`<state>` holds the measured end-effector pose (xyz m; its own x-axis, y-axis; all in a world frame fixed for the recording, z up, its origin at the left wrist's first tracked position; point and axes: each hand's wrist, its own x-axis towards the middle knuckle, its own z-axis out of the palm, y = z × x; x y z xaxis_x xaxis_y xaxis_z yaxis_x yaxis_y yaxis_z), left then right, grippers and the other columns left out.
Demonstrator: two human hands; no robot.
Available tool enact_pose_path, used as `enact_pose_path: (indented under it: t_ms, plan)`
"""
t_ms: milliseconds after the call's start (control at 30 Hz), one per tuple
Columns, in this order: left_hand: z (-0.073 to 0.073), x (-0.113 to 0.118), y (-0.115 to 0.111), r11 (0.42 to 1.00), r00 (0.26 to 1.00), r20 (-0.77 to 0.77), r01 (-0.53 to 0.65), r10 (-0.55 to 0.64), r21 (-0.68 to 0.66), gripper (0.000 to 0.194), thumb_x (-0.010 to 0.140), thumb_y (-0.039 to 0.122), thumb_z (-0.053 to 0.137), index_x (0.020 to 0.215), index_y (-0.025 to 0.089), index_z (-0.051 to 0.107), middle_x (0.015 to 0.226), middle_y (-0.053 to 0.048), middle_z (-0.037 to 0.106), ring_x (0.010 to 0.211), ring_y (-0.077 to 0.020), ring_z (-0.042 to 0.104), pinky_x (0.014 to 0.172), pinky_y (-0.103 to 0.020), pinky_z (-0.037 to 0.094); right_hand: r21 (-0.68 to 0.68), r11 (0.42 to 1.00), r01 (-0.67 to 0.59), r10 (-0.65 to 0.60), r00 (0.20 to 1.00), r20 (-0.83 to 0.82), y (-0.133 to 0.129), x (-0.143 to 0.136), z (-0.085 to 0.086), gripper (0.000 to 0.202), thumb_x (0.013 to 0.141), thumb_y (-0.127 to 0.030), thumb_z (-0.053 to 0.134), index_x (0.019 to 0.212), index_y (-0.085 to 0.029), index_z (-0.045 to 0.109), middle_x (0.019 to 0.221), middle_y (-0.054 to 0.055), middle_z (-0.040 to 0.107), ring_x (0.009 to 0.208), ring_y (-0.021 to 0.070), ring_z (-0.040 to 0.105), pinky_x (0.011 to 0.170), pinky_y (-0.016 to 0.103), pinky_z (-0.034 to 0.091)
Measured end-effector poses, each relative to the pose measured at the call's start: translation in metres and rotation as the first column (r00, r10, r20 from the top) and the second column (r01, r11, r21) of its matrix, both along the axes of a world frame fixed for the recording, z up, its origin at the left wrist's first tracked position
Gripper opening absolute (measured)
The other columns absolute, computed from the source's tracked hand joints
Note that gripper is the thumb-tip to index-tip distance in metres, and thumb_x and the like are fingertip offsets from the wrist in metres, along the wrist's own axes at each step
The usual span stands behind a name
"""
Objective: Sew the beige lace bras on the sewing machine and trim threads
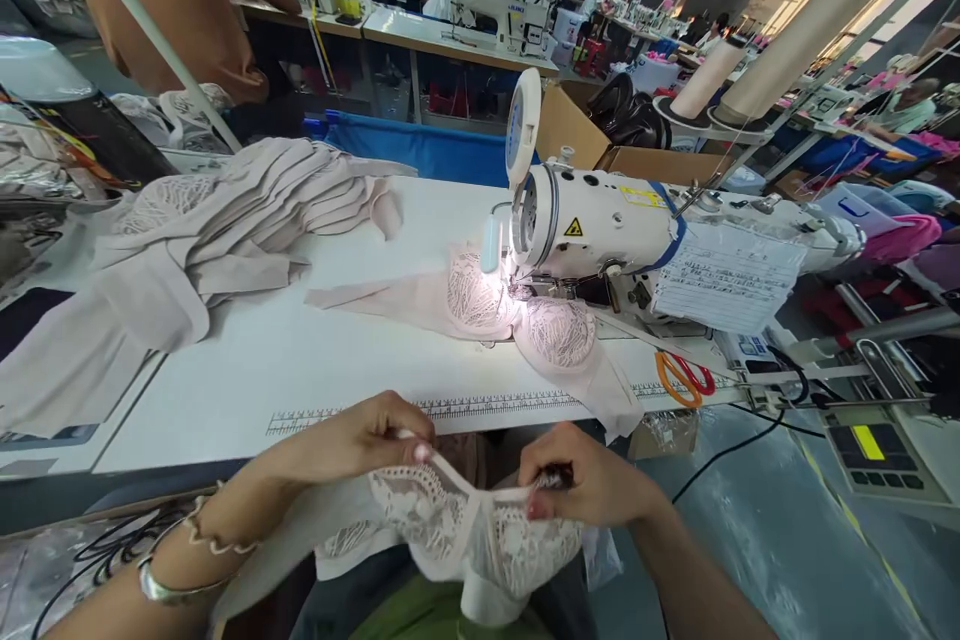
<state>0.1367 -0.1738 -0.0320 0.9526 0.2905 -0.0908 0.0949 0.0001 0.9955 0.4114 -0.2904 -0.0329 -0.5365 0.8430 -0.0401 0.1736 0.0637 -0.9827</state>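
A cream lace bra (442, 525) hangs over my lap, in front of the table's near edge. My left hand (375, 435) pinches its upper edge on the left side. On the other side, my right hand (589, 480) is closed on the same edge, with something dark showing between the fingers that I cannot make out. The edge runs between both hands and dips at the middle. Beyond them, a pale pink bra (559, 335) lies under the needle area of a white sewing machine (600, 220), lit by its lamp. One wing of that bra droops over the table edge.
A pile of pale fabric pieces (247, 210) covers the table's left. Orange-handled scissors (679, 380) lie at the right, by a printed ruler strip (480, 407). A handwritten sheet (731, 275) hangs on the machine. Behind stands a cardboard box (574, 135); a person in orange (165, 10) sits back left.
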Motion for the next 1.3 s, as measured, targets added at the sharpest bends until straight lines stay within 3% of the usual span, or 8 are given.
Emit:
enact_pose_path:
  t_ms: [133,333,667,833,933,1067,1167,1300]
  plan:
    - [-0.029,0.006,-0.020,0.844,0.945,-0.070,-0.317,0.318,-0.432,0.055,0.074,0.056,0.081,0.053,0.015,0.052,0.053,0.005,0.039,0.050,-0.0077,0.032,0.048,-0.022,0.026,-0.216,0.973,0.078,-0.122,0.973,-0.198,0.013,0.003,-0.018,0.058,0.077,-0.072,0.072,0.067,-0.017,0.057,0.063,-0.004,0.047,0.058,0.0100,0.038,0.054,0.025,0.027]
    - [-0.047,0.017,-0.040,0.531,0.888,-0.075,-0.337,0.454,-0.778,0.055,0.064,0.047,0.091,0.053,0.015,0.047,0.046,0.006,0.041,0.040,-0.0052,0.036,0.042,-0.018,0.034,-0.460,0.883,0.089,-0.282,0.886,-0.369,0.016,-0.007,-0.033,0.065,0.076,-0.062,0.079,0.049,-0.022,0.035,0.048,-0.005,0.041,0.046,0.0089,0.032,0.047,0.026,0.020]
    - [-0.042,0.028,-0.051,0.498,0.880,0.006,-0.263,0.474,-0.826,0.066,0.058,0.048,0.094,0.046,0.017,0.036,0.042,0.007,0.036,0.037,-0.0034,0.032,0.038,-0.016,0.032,-0.435,0.900,-0.024,-0.207,0.856,-0.475,0.012,-0.002,-0.041,0.068,0.074,-0.066,0.079,0.049,-0.024,0.032,0.040,-0.009,0.034,0.038,0.0064,0.024,0.040,0.023,0.018]
    - [-0.037,0.039,-0.053,0.527,0.881,0.016,-0.268,0.473,-0.807,0.062,0.063,0.046,0.092,0.050,0.017,0.039,0.046,0.007,0.037,0.040,-0.0038,0.031,0.040,-0.017,0.031,-0.215,0.977,-0.016,-0.004,0.996,-0.092,0.019,0.000,-0.009,0.069,0.069,-0.085,0.064,0.078,-0.017,0.067,0.067,0.002,0.064,0.056,0.0133,0.055,0.051,0.024,0.038]
    - [-0.035,0.050,-0.048,0.574,0.896,0.028,-0.260,0.444,-0.777,0.061,0.066,0.052,0.089,0.051,0.018,0.040,0.047,0.006,0.040,0.040,-0.0055,0.034,0.041,-0.020,0.032,-0.027,0.987,-0.159,0.161,0.975,0.151,0.017,-0.005,0.011,0.055,0.082,-0.072,0.065,0.092,-0.018,0.073,0.081,0.005,0.071,0.067,0.0159,0.062,0.059,0.026,0.044]
    - [-0.010,0.053,-0.039,0.769,0.801,0.132,-0.493,0.584,-0.407,0.033,0.079,0.043,0.082,0.076,0.016,0.064,0.077,-0.003,0.064,0.066,-0.0133,0.057,0.063,-0.024,0.049,0.071,0.974,-0.216,0.210,0.975,0.079,0.001,0.006,0.032,0.046,0.097,-0.058,0.053,0.073,-0.021,0.067,0.063,0.001,0.060,0.057,0.0130,0.053,0.058,0.026,0.040]
    - [0.017,0.043,-0.051,0.642,0.667,0.368,-0.738,0.648,0.208,0.007,0.087,0.025,0.074,0.091,0.021,0.070,0.092,-0.004,0.067,0.088,-0.0177,0.061,0.080,-0.027,0.051,0.073,0.995,-0.070,0.071,0.997,-0.011,-0.017,0.020,0.045,0.049,0.095,-0.061,0.054,0.068,-0.022,0.065,0.056,0.000,0.053,0.051,0.0123,0.047,0.053,0.027,0.036]
    - [0.021,0.039,-0.089,0.637,0.836,0.343,-0.548,0.427,0.542,0.015,0.097,0.023,0.064,0.112,0.024,0.068,0.099,-0.005,0.071,0.091,-0.0183,0.067,0.078,-0.026,0.055,0.146,0.962,0.233,-0.253,0.958,0.138,-0.032,0.011,0.048,0.032,0.094,-0.042,0.065,0.071,-0.020,0.069,0.057,-0.002,0.054,0.049,0.0095,0.041,0.050,0.025,0.033]
